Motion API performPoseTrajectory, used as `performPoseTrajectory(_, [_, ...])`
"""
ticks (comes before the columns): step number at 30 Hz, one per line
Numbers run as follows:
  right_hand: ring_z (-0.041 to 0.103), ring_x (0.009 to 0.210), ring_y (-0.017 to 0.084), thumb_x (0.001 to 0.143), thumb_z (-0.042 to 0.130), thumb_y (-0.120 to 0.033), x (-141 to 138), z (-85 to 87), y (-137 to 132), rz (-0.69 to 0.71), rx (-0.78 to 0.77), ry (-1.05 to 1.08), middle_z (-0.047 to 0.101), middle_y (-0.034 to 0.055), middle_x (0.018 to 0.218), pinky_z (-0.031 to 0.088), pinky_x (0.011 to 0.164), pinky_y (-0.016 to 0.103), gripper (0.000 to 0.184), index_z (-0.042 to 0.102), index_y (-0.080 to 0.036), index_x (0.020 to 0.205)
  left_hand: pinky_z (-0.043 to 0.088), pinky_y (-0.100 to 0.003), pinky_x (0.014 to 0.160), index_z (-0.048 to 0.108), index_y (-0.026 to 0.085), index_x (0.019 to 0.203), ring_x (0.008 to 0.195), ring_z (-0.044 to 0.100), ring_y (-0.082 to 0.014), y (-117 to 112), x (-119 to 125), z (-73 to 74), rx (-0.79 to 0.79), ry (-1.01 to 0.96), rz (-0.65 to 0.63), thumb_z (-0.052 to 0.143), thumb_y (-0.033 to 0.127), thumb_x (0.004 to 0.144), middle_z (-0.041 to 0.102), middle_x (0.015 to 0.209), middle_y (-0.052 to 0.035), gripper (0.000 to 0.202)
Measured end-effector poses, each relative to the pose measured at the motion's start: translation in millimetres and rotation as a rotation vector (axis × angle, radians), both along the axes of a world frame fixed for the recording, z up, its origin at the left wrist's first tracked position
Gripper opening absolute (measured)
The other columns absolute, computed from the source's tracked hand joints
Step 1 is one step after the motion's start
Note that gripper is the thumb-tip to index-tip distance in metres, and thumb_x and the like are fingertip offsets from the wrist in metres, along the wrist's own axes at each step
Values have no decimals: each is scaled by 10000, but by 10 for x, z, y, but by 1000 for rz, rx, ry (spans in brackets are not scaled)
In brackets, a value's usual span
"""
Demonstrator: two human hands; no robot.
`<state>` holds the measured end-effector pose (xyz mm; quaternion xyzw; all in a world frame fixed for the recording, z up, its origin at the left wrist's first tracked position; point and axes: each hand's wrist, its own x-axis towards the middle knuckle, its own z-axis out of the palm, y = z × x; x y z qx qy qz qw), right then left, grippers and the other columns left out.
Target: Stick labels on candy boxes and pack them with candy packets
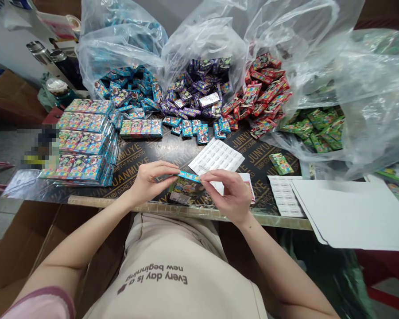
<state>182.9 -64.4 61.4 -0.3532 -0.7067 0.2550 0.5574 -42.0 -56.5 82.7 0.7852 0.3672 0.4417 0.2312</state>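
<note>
My left hand (151, 179) and my right hand (229, 192) hold one small blue packet (188, 177) between them, edge-on, just above the table's near edge. The left fingers pinch its left end, the right thumb and forefinger pinch its right end. Under the hands lies another printed packet (182, 192) flat on the dark board (133, 164). A white sticker sheet (216, 156) lies just beyond the hands.
Clear plastic bags hold heaps of small packets: blue (129, 88), purple (195, 88), red (262, 95), green (320, 128). Stacked packed sets (83, 141) stand at the left. A loose green packet (281, 163), another sticker sheet (284, 195) and white paper (352, 212) lie at the right.
</note>
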Motion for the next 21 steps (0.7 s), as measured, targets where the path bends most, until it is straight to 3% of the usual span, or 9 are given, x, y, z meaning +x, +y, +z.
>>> performPoseTrajectory(2, [715,802,181,806,659,-105,-3,2,-31,-1,77,-54,730,15,887,601,763,360,297,613,-251,1060,569,-313,802,685,187,989,914,679,-170,0,43,1,142,57,-38,631,195,843,712,1008,-97,156])
performPoseTrajectory(5, [713,817,177,817,650,-101,-18,-36,-82,10,179,-153,741,19,926,616,699,339,336,597,-269,1102,560,-343,813,662,189,985,891,654,-165,-5,120,-18,299,103,-105,613,175,854,705,945,-81,141])
performPoseTrajectory(9, [703,903,195,805,668,-108,-46,-125,-109,-10,301,-217,736,23,956,611,728,345,412,569,-281,1165,549,-309,757,645,183,956,828,626,-152,-10,173,-52,373,175,-72,542,121,875,691,877,-69,145])
performPoseTrajectory(13, [676,879,188,831,654,-174,-20,-9,-14,-86,108,-116,701,18,915,558,814,377,390,542,-264,1193,531,-280,709,659,189,932,838,626,-154,36,132,-78,320,243,5,508,159,899,685,919,-81,157])
performPoseTrajectory(17, [598,872,187,816,670,-320,23,353,174,-281,-55,-104,621,35,904,497,736,340,128,622,-230,894,524,-243,678,694,186,932,794,648,-131,108,68,-90,166,198,23,504,158,901,684,931,-82,194])
performPoseTrajectory(19, [573,904,190,806,672,-346,-4,507,266,-192,-138,-154,607,38,898,466,749,330,146,612,-217,774,524,-232,675,704,182,893,770,660,-126,127,58,-89,85,127,2,546,152,880,700,895,-71,162])
performPoseTrajectory(21, [569,900,186,800,668,-347,-68,586,343,18,-266,-206,615,32,875,443,769,324,169,603,-206,735,528,-238,677,695,171,808,752,674,-134,131,62,-85,11,32,11,601,147,844,717,847,-65,104])
